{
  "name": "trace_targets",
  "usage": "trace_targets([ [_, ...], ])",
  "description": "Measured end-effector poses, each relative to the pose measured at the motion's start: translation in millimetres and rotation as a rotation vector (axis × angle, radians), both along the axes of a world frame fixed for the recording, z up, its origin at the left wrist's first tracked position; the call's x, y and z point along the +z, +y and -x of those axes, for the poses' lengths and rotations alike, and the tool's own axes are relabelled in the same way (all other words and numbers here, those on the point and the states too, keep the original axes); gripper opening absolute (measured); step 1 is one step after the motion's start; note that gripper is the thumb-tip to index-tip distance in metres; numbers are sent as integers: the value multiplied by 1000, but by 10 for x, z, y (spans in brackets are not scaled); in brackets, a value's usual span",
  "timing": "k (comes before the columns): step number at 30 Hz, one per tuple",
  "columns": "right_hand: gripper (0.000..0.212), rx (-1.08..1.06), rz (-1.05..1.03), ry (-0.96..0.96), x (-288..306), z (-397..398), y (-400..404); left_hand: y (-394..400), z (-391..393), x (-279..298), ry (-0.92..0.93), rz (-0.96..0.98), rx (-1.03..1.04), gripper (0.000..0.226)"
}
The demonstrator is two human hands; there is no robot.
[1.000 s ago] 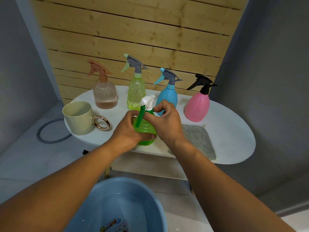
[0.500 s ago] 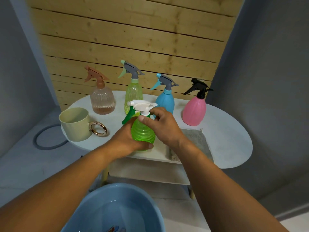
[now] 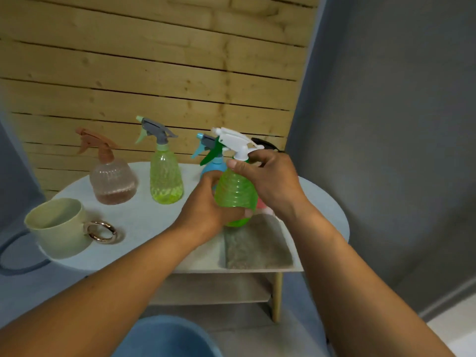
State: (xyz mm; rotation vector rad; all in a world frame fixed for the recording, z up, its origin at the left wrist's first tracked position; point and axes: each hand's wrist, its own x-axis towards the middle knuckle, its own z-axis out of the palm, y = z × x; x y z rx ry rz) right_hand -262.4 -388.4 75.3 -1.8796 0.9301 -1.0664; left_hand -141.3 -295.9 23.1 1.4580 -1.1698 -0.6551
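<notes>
Left hand [image 3: 206, 210] clasps green spray bottle [image 3: 235, 194] belly, anchoring; right hand [image 3: 273, 181] pinches collar under white trigger head [image 3: 237, 140], likely twisting. Grey cloth [image 3: 257, 246] beneath, bench [image 3: 144, 217] front edge.

Nothing readable here, honestly. The green spray bottle [image 3: 235, 197] shows no legible label, and neither does the mug [image 3: 58, 226].
</notes>
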Motion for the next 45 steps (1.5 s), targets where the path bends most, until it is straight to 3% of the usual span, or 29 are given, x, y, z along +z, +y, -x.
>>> trace_targets([
  [2,33,-13,1,-13,125,166,-168,-165,180,69,33,35,-48,87],
  [6,50,-85,10,-47,268,571,-589,-581,534,111,108,25,-172,66],
  [12,32,-91,-16,-91,94,940,-1090,-1135,879,-39,66,9,-206,48],
  [16,24,-117,-30,-95,-103,1058,-1359,-1440,1014,-191,105,-95,-197,56],
  [20,17,-144,-37,-99,-296,1147,-1562,-1578,1107,-266,203,-189,-233,91],
  [24,15,-181,-6,-66,-521,1123,-1681,-1663,1102,-407,188,-203,-275,69],
  [28,39,-237,-2,-15,-669,1094,-1717,-1694,1092,-488,140,-232,-275,58],
  [37,54,-251,7,44,-759,1115,-1806,-1784,1147,-542,105,-245,-303,55],
  [45,47,-274,10,38,-796,1128,-1873,-1820,1172,-520,81,-261,-332,65],
])
